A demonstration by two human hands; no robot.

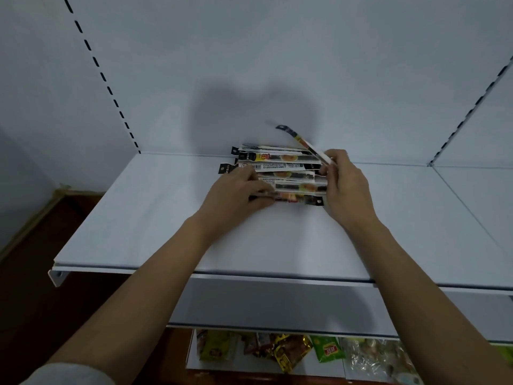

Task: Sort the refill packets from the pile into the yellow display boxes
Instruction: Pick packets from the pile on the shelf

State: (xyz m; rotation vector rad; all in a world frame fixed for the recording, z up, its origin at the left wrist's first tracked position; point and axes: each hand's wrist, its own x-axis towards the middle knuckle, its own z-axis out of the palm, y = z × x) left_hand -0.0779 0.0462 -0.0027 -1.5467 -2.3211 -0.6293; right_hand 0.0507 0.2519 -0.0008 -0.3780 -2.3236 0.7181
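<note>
- The pile of refill packets (280,173) lies straight ahead of me near the back of the white shelf (138,218), the long thin packets stacked side by side with their long axes running left to right.
- My left hand (236,195) rests on the left and near end of the pile, fingers curled down onto the nearest packets, pressing or pinching them; I cannot tell whether it has truly gripped one.
- My right hand (347,184) is at the pile's right end, closed on one lifted packet (302,141) that slants up and back to the left, its far end off the stack.
- Both hands touch the pile; the right is the one with a packet free, so I judge that it will carry the next move.
- No yellow display boxes are in view, so I cannot say which way the packet must go.
- The shelf is bare apart from the pile, with a plain white back panel (277,65) and slotted uprights (102,76) at either side.
- Below, a lower shelf holds snack bags (283,351); a dark floor shows at the left.
</note>
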